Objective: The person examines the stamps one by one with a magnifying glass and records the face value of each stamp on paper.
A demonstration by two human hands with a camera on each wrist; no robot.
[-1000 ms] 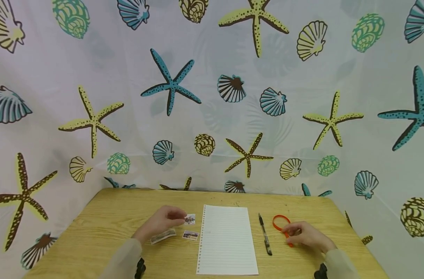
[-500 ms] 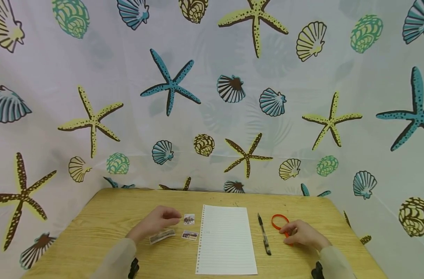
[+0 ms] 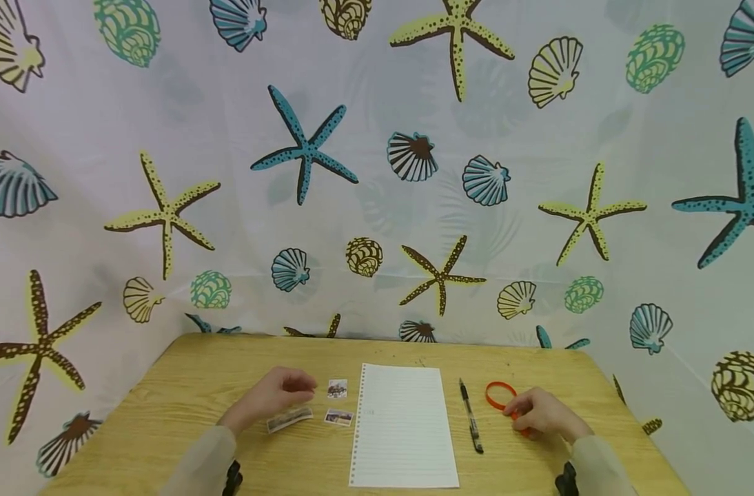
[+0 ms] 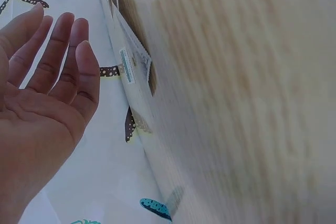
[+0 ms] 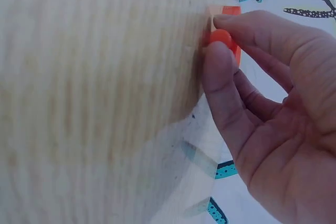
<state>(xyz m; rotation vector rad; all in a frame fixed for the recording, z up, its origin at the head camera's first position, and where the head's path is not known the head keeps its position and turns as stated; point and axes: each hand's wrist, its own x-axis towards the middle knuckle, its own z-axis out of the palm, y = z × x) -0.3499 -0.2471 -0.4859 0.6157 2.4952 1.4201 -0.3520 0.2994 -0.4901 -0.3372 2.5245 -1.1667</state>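
The right hand [image 3: 547, 415] pinches a red ring [image 3: 500, 384] by its handle [image 5: 221, 37] just right of the pen [image 3: 471, 416], likely to leave the hoop uncovered, while the left hand [image 3: 280, 390], loosely spread and holding nothing, hovers near small pictures [image 3: 338, 417] beside the paper [image 3: 404, 427].

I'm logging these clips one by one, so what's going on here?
A person works at a wooden table. Their right hand pinches a red ring with a handle by that handle. Their left hand holds nothing, its fingers relaxed, near three small pictures. A lined sheet lies mid-table, and a pen lies between it and the ring.
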